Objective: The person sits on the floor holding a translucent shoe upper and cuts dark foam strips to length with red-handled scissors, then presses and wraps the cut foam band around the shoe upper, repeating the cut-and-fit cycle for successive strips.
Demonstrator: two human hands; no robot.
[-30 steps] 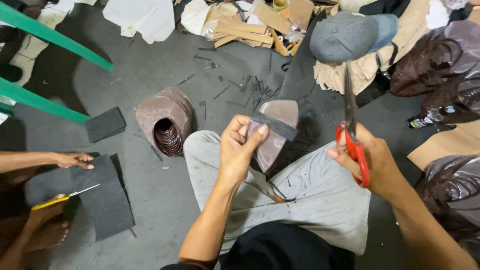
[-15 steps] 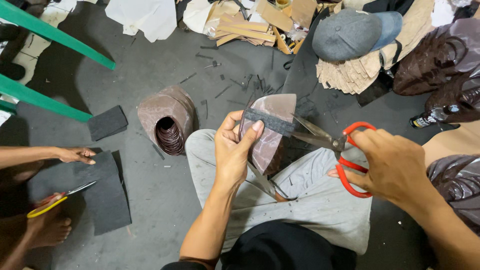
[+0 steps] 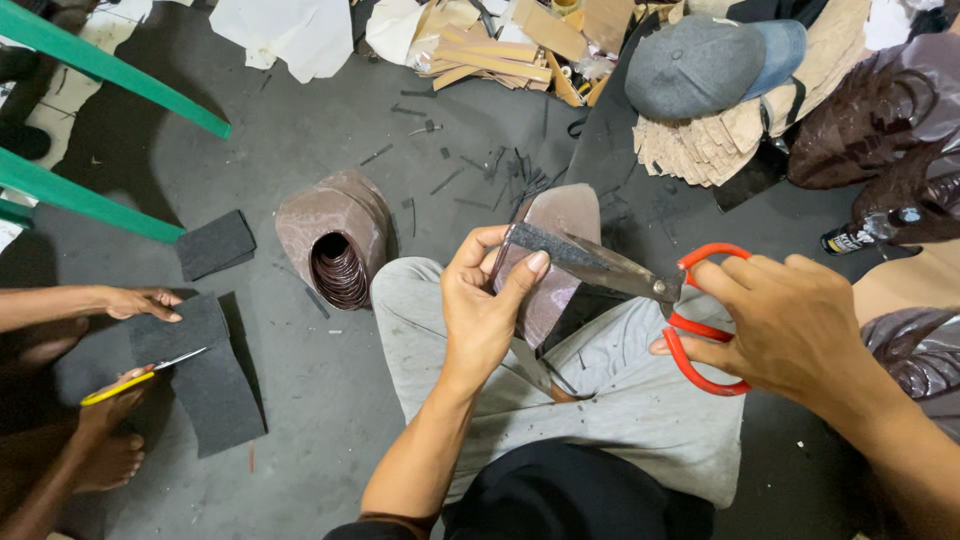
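Mid-cut here: my left hand (image 3: 480,310) pinches the dark strip (image 3: 545,243) just above my knee (image 3: 420,290), right hand (image 3: 790,325) clenched in the red scissors (image 3: 690,320), blades around it. I'd say squeeze next, keeping fingers clear.

Grey concrete floor (image 3: 330,130) strewn with scraps, green chair legs (image 3: 95,60) at left.
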